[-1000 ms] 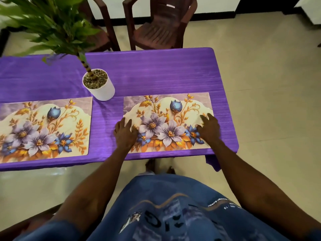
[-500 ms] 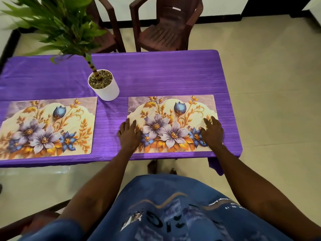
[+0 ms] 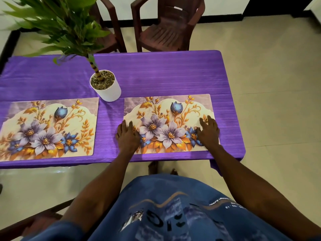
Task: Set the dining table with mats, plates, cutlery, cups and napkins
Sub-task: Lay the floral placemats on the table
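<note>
Two floral place mats lie side by side along the near edge of a table covered in purple cloth (image 3: 165,75). The right mat (image 3: 166,124) is under both my hands. My left hand (image 3: 127,136) rests flat on its near left corner, fingers straight. My right hand (image 3: 208,132) presses flat on its near right part, fingers spread. The left mat (image 3: 48,127) lies untouched at the table's left. No plates, cutlery, cups or napkins are in view.
A white pot (image 3: 106,87) with a leafy green plant (image 3: 60,26) stands between the mats, just behind them. Two dark red plastic chairs (image 3: 166,26) stand at the far side. Another chair's arm (image 3: 29,223) shows at the bottom left. Pale tiled floor lies to the right.
Both hands stay flat on the right mat. The camera has shifted, so the table sits a little lower and to the right in view. The mat looks a bit squarer to the table's edge.
</note>
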{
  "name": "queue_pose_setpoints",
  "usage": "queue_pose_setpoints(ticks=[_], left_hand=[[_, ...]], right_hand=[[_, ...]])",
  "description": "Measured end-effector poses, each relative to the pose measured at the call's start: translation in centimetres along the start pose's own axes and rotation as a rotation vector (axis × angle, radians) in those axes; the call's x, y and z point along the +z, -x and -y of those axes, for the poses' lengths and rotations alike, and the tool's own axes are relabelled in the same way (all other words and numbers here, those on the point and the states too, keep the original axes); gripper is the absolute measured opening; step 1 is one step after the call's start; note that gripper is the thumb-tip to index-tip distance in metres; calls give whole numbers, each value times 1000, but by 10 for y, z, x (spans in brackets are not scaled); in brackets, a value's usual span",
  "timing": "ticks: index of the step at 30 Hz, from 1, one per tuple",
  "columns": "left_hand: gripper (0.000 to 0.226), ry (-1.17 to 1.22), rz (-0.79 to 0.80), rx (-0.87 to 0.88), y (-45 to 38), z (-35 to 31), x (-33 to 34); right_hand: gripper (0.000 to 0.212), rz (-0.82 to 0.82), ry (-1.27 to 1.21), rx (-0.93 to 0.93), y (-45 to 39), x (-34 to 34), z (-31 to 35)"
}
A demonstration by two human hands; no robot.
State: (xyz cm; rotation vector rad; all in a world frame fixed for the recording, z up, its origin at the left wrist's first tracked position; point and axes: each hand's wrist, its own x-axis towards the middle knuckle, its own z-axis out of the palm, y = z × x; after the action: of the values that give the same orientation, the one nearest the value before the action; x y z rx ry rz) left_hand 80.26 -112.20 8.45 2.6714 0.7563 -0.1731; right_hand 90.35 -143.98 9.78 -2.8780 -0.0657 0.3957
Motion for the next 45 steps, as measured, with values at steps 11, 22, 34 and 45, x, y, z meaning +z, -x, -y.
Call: queue_pose_setpoints(ticks=[11,22,34,45], left_hand=[[53,17,44,-32,-4,-1,2],[54,-12,82,7,-5,2,1],[54,-10,89,-13,-5,-3,2],[53,18,51,-47,-7,-2,0]], right_hand=[[55,-17,-43,17,2,2,-1],[55,-18,-57,14,1,3,-8],[56,14,-27,24,1,1,-11],[57,34,20,15,1,3,-4]])
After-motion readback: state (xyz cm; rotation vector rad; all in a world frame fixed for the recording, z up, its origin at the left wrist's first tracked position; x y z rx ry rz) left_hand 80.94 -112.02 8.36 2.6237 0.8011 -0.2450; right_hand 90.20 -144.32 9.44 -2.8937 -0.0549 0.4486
